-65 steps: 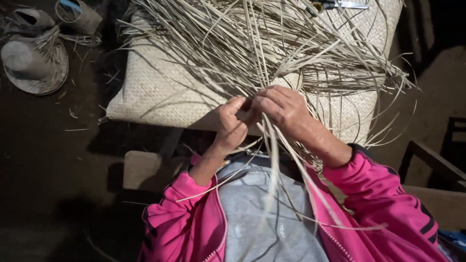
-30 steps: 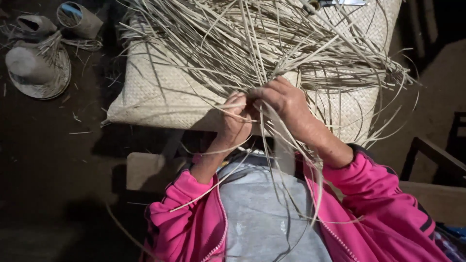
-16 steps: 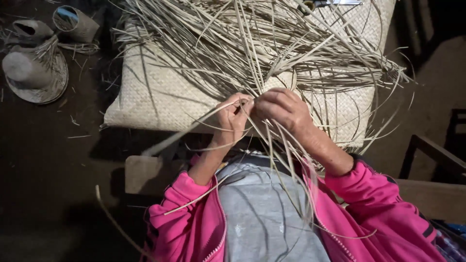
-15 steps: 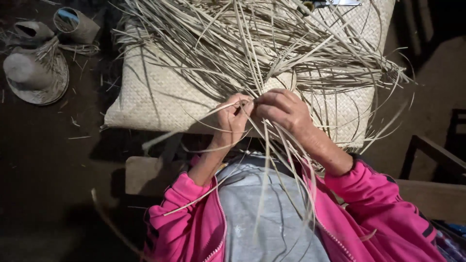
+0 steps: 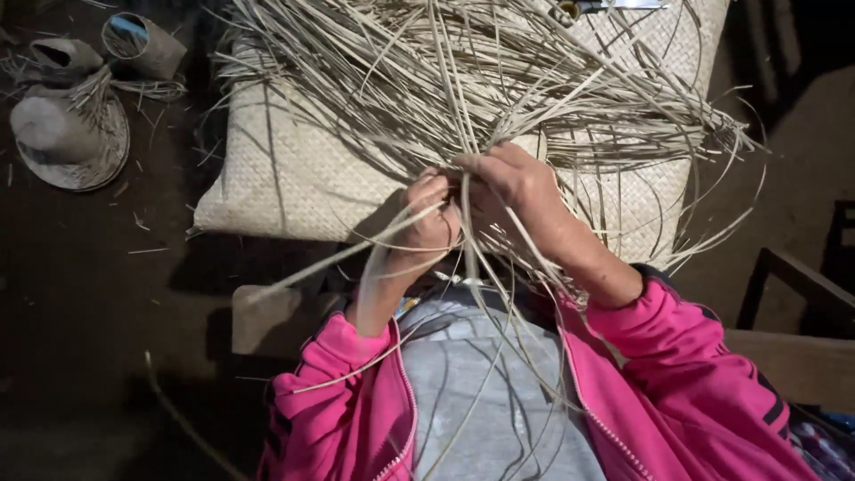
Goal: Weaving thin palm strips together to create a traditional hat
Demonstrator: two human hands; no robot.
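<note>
Here, the left hand and right hand both pinched loose pale straw strips above the flat woven straw mat.

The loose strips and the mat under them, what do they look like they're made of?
Loose strips: apparently dried plant fibre such as palm leaf or reed; pale, matte, flat and flexible where the left hand and right hand work them. Mat: seemingly the same fibre, tightly plaited in a fine checker pattern.

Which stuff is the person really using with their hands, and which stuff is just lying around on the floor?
In use:
left hand and right hand, both pinching pale straw strips
woven mat the strips grow out of

Just lying about:
grey hat on the floor
small woven cup on its side
loose straw bits
</note>
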